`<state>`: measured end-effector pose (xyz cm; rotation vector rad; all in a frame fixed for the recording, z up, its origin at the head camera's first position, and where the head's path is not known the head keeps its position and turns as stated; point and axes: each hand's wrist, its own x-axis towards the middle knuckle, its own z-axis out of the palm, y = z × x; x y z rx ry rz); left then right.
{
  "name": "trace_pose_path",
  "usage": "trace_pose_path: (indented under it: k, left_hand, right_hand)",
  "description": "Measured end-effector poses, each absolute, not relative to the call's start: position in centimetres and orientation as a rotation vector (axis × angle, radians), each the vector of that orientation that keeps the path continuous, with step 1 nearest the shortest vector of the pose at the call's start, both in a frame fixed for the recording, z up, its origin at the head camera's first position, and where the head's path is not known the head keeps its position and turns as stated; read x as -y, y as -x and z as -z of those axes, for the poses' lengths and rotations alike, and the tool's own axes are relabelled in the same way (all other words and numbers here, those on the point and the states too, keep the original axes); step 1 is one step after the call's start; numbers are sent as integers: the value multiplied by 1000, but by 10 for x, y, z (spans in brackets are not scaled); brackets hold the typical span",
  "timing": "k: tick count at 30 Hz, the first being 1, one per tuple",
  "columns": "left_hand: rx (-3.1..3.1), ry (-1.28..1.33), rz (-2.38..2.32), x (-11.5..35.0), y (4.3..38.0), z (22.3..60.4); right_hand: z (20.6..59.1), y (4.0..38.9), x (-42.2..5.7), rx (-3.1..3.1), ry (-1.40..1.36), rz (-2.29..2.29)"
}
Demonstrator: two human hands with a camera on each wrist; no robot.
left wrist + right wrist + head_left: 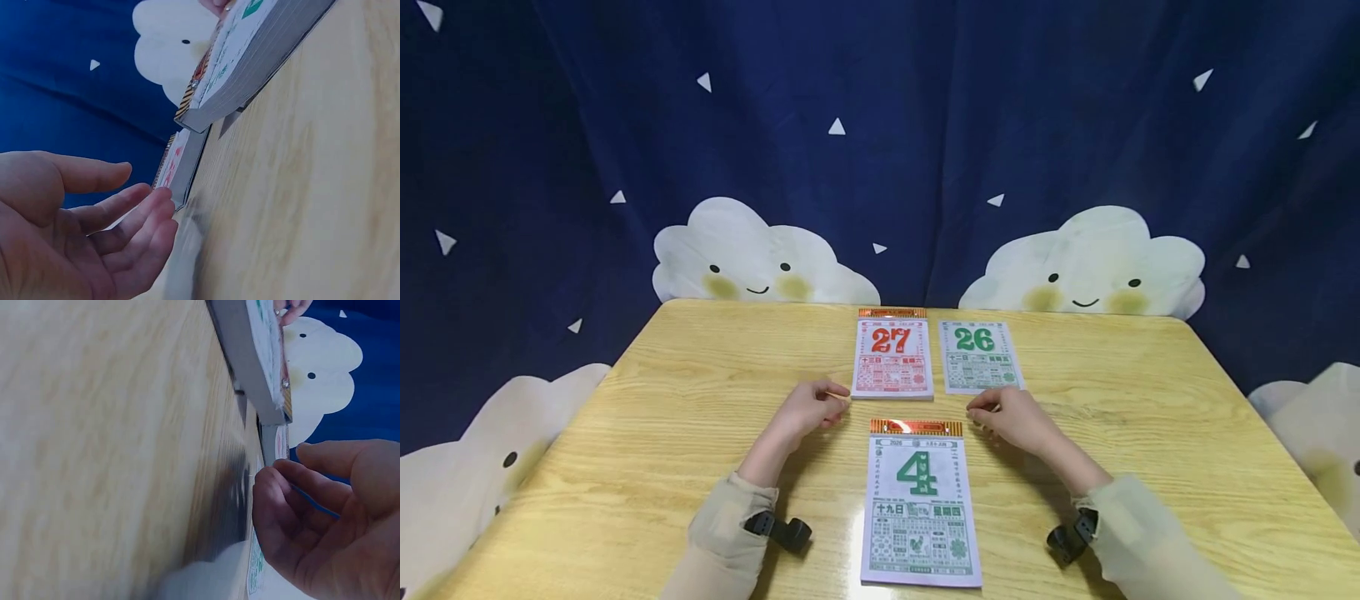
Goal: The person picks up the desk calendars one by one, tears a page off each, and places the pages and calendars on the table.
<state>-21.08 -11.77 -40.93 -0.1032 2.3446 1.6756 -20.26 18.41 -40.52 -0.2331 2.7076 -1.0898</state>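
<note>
A thick tear-off calendar [917, 508] with a green 4 and an orange-gold top band lies nearest the person. Behind it is a second calendar [892, 358] showing a red 27, and to its right a loose calendar sheet [977, 358] with a green 26. My left hand [811, 408] hovers by the lower left corner of the red 27 calendar, holding nothing, its fingers loosely bent in the left wrist view. Near the loose sheet's lower edge is my right hand [1009, 417], fingers loosely curled with nothing between them. Both calendars' thick page edges show in the wrist views.
The calendars lie on a wooden table [700, 358]. A dark blue curtain [910, 150] with white clouds and triangles hangs behind it. Each wrist wears a black strapped camera, one on the left sleeve [726, 525] and one on the right sleeve [1142, 525].
</note>
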Motion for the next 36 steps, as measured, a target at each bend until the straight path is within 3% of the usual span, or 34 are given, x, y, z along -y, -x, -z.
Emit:
trace_pose_path:
  k: [26, 36]
  left_hand:
    - [-2284, -146, -1381, 106, 185, 409]
    - [-2188, -194, -1489, 106, 185, 415]
  right_hand:
    - [410, 175, -181, -2666, 419, 1045]
    - [411, 171, -175, -2607, 308, 1154]
